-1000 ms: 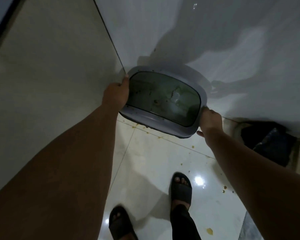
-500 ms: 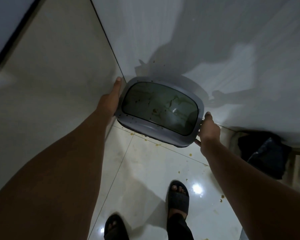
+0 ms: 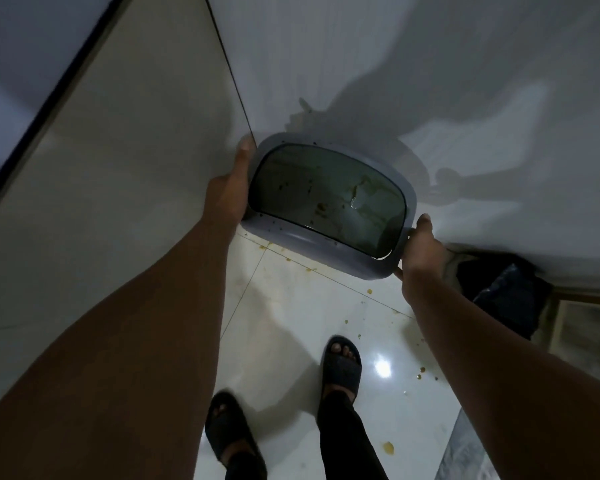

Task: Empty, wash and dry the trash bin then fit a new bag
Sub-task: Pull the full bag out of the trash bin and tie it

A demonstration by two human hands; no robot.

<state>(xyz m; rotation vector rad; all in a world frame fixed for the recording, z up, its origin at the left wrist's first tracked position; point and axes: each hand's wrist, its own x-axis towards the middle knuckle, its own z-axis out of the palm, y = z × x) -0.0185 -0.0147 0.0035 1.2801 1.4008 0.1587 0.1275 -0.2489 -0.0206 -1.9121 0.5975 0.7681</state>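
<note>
One grey trash bin (image 3: 326,249) is held in the air in front of the white wall (image 3: 430,64), its open mouth turned toward the camera and tilted so that the right end sits lower than the left. Both arms are stretched forward and down. The left hand (image 3: 231,188) is laid flat along the left end of the rim, fingers extended upward with the thumb tip reaching the top corner. The right hand (image 3: 421,245) is closed around the lower right corner of the rim, thumb on top and fingers curled beneath. The bin is thus gripped at both ends and is clear of the floor (image 3: 291,323). Brownish stains and a small glint of liquid are seen inside the bin, and dark specks are scattered on its rim. Several yellow-brown drops are seen on the glossy white floor tiles below. Two feet in two dark sandals (image 3: 342,367) are planted on the floor. One dark bag-like bundle (image 3: 510,299) is seen low at the right, its nature unclear.
</note>
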